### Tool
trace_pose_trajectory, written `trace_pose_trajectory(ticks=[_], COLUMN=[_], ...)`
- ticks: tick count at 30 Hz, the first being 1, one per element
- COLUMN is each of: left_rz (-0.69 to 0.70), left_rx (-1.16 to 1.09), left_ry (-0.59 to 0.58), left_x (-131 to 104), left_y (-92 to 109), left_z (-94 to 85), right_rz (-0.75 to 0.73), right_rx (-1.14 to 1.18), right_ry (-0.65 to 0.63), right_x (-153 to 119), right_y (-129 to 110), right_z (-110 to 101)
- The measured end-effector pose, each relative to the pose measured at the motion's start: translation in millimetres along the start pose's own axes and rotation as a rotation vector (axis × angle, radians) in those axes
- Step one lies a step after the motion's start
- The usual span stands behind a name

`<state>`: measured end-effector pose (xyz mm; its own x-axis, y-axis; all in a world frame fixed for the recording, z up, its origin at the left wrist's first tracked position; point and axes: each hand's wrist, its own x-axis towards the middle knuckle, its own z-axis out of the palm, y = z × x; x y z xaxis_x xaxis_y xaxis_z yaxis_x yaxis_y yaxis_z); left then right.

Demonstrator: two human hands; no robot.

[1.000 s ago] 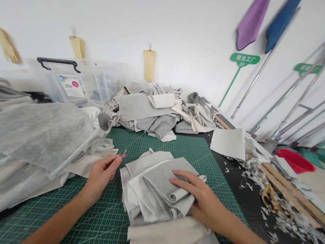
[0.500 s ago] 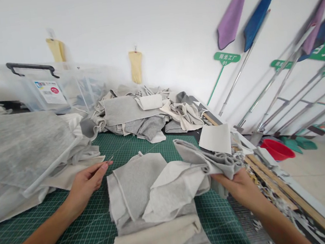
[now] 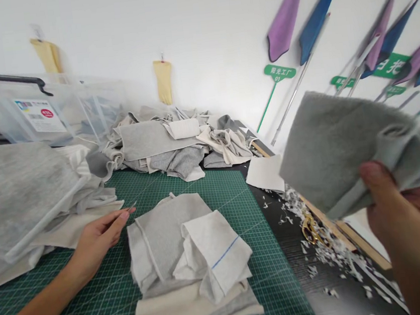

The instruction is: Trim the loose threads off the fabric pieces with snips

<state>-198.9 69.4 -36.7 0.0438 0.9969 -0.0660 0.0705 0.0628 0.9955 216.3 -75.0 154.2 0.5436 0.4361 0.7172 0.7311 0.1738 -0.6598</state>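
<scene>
My left hand [image 3: 99, 236] pinches a small pointed metal tool [image 3: 132, 206], over the green cutting mat [image 3: 97, 297] beside the large grey cloth pile on the left. Raised at the right, close to the camera, my right hand [image 3: 410, 220] grips a folded grey cloth [image 3: 345, 147]. Between the hands, lower down, lies a stack of grey and beige cloth pieces [image 3: 173, 232]. On it rests a crumpled white cloth with a blue line [image 3: 220, 250].
Cloth heaps [image 3: 20, 194] [image 3: 159, 143] lie at left and back. A clear bin [image 3: 61, 114] stands behind. Gold scissors [image 3: 309, 228], wooden strips [image 3: 364, 246] and scraps lie along the right. Gloves, cloths and poles line the wall.
My right hand has lifted the grey cloth up and right, off the stack, towards the camera. The blue-lined white cloth now shows on the stack. The view has shifted right.
</scene>
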Motion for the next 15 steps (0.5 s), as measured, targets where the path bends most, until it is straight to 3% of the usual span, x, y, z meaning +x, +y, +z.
trace_pose_trajectory(ticks=[2,5,7,10,12,15], left_rz=[0.000,0.012,0.020,0.024,0.024,0.009], left_rx=[0.022,0.063,0.087,0.126,0.147,0.197], left_ry=[-0.001,0.009,0.011,-0.003,0.001,0.007], left_x=[0,1,1,1,0,-3], left_y=[-1,-3,-4,-3,-1,3], left_z=[-0.7,-1.4,-1.4,-0.6,-0.1,-0.2], right_rz=[-0.229,-0.452,-0.433,-0.240,-0.177,-0.230], right_rx=[-0.283,-0.323,-0.376,-0.595,-0.742,-0.851], right_ry=[-0.176,-0.606,-0.718,-0.833,-0.911,-1.019], right_x=[-11,-50,-83,-123,-140,-150], right_y=[4,33,58,80,79,64], right_z=[-17,-20,-8,21,43,74])
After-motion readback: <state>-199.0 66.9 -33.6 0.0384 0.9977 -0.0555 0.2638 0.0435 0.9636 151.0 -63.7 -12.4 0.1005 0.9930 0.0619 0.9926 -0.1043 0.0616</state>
